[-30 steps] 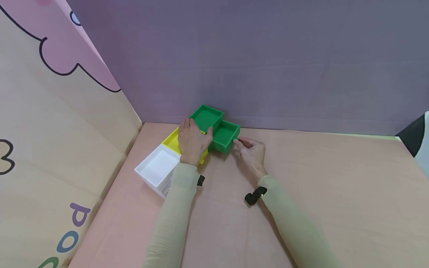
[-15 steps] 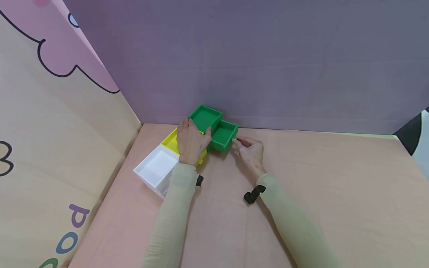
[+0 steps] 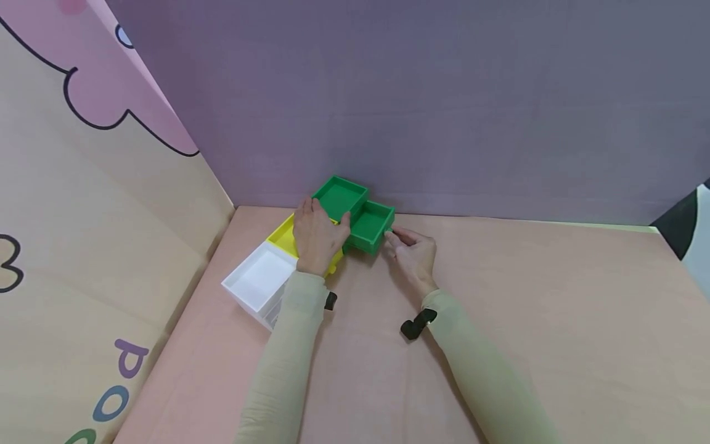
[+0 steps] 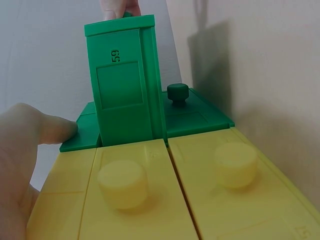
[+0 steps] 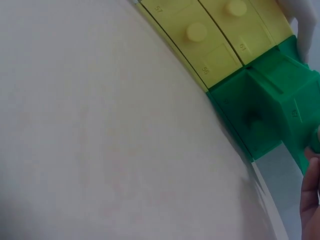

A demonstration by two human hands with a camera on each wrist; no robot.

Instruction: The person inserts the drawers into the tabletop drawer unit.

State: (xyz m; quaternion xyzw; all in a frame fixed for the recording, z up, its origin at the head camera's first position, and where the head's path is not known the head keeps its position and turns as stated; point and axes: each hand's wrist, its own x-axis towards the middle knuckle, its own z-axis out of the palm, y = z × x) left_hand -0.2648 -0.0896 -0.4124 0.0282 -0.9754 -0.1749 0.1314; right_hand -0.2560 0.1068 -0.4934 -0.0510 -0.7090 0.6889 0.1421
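Note:
A small stacked drawer cabinet has white [image 3: 259, 274], yellow [image 3: 283, 238] and green [image 3: 340, 196] sections with open-topped trays. A green drawer [image 3: 373, 222] is pulled well out of the green section, its inside bare. My right hand [image 3: 413, 254] pinches its round knob [image 5: 315, 141] between thumb and fingers. My left hand [image 3: 317, 237] rests over the yellow section, fingers extended to the far edge and thumb touching the green section; its far fingertips are partly hidden. Below the pulled drawer, a closed lower green drawer shows its dark knob [image 4: 178, 93] in the left wrist view.
Yellow drawers [image 4: 130, 220] with round knobs sit closed beside the green ones. The cabinet stands on a pinkish cloth surface [image 3: 366, 370], near a purple-grey back wall [image 3: 444, 123] and a patterned left wall [image 3: 111, 216].
Almost nothing differs. The pulled drawer, the cabinet and both hands keep their places; the view shifts very slightly.

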